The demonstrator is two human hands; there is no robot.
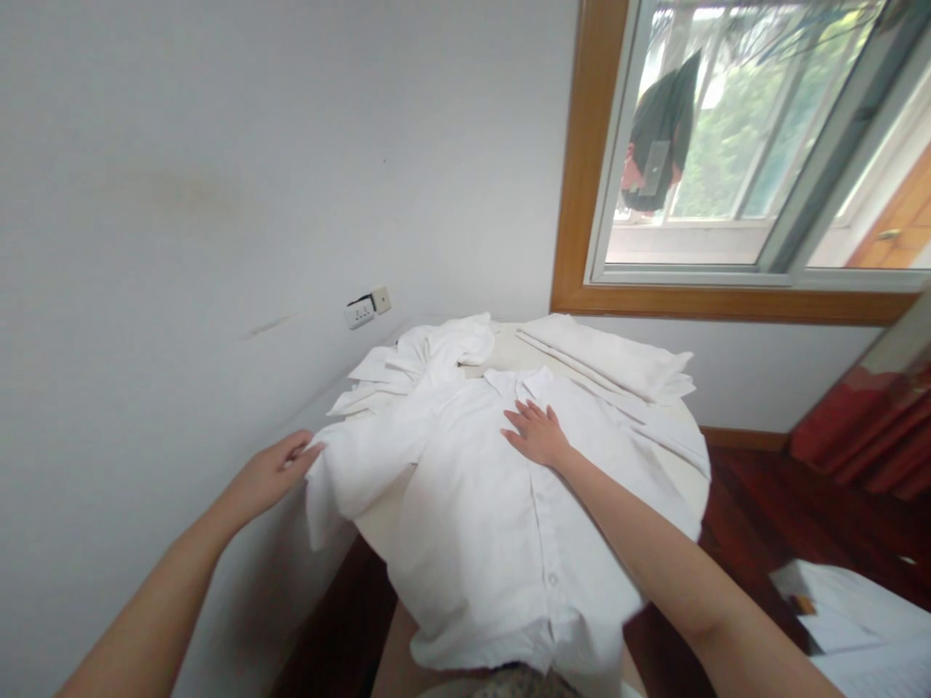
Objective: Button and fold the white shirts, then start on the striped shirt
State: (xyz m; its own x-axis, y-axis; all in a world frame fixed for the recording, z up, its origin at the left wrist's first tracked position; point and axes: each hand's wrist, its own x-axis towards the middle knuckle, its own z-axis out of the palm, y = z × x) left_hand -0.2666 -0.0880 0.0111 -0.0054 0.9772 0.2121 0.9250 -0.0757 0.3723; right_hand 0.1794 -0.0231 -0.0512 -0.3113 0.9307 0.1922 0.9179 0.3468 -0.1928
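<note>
White cotton button-up shirt [495,543] spread front-up over a small round table [688,456], hem hanging off the near edge at 6 o'clock, collar toward 12. Right hand [536,433] flat and open on the chest just below the collar, palm down, gripping nothing, only pressing the cloth. Left hand [271,472] out at 9 o'clock, fingers loosely curled against the end of the left sleeve [349,470], touching it; whether pinched or merely touched, cannot tell. Judging by the lie of things: body laid out and mostly smoothed, buttons fastened down the placket, sleeve not yet folded in, no fold made in the body. Crumpled white garments [429,359] heaped at 11 o'clock beyond the collar, a folded white cloth stack [611,359] at 1 o'clock. Wall socket [368,307] further out at 11, wood-framed window [727,145] at 1 to 2 o'clock, red-brown floor below at 3.
</note>
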